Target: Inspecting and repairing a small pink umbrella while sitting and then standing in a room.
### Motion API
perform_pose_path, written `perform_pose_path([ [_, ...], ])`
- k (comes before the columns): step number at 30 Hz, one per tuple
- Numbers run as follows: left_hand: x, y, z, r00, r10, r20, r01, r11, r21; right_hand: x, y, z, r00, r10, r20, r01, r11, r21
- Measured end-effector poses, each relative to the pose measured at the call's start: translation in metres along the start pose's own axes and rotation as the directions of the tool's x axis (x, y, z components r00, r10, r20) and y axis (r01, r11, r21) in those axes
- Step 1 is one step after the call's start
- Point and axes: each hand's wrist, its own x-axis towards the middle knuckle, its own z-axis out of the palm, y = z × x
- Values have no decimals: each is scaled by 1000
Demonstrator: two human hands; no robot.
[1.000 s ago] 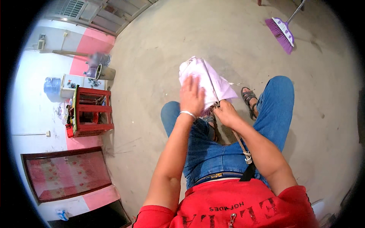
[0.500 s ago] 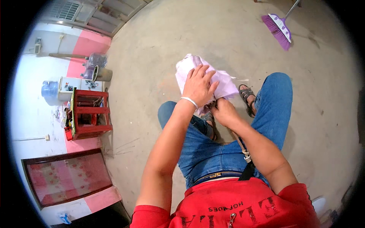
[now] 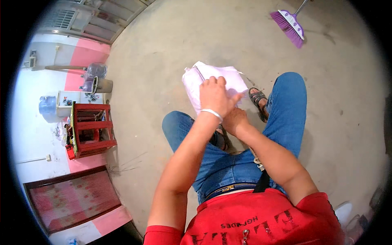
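Pale pink umbrella (image 3: 192,87) bunched beneath two bare hands

Head view: the umbrella's loose cloth spreads just ahead of the seated person's knees, above the bare grey-brown floor (image 3: 163,57), with a thin dark rib (image 3: 199,72) showing along its upper part. The left hand (image 3: 216,96) lies over the cloth, its fingers bent down onto it and its thumb stretched out to the right; whether those fingers pinch the fabric or only press it cannot be told. A white band (image 3: 212,114) circles that wrist. Just below and to the right, the right hand (image 3: 236,121) is closed round the gathered lower end of the umbrella, its fingertips hidden and partly overlapped by the left hand. Under the right forearm a pale fitting (image 3: 258,162) shows at the near end of the shaft, close to a black strap (image 3: 263,180) lying by the waist.

Blue jeans (image 3: 241,169) and a red shirt (image 3: 265,220) cover the person, and a dark sandal (image 3: 258,98) shows on the right foot. Well apart, toward the upper right, is a broom (image 3: 289,26) with purple bristles. Along the left wall are a red wooden stand (image 3: 96,141), a white cabinet (image 3: 83,98) with a floral pattern, a blue water bottle (image 3: 47,105) at the cabinet's end, and a bucket (image 3: 105,85) near clear bottles (image 3: 98,70).
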Motion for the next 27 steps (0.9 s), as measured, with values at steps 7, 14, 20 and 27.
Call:
perform_pose_path([
  [7, 12, 25, 35, 990, 1, 141, -35, 971, 235, -6, 6, 9, 992, -117, -40, 118, 993, 13],
  [14, -1, -13, 9, 963, -206, -172, 144, 939, -313, -4, -3, -11, 998, 0, 64, -2, 999, 41],
  [20, -45, -50, -4, 810, -578, -104, 406, 680, -611, -1, 4, -7, 996, 89, -27, -82, 977, 199],
  [27, -90, -87, 35, 667, -715, 210, 524, 249, -814, -1, 2, -7, 997, 75, -19, -69, 975, 211],
])
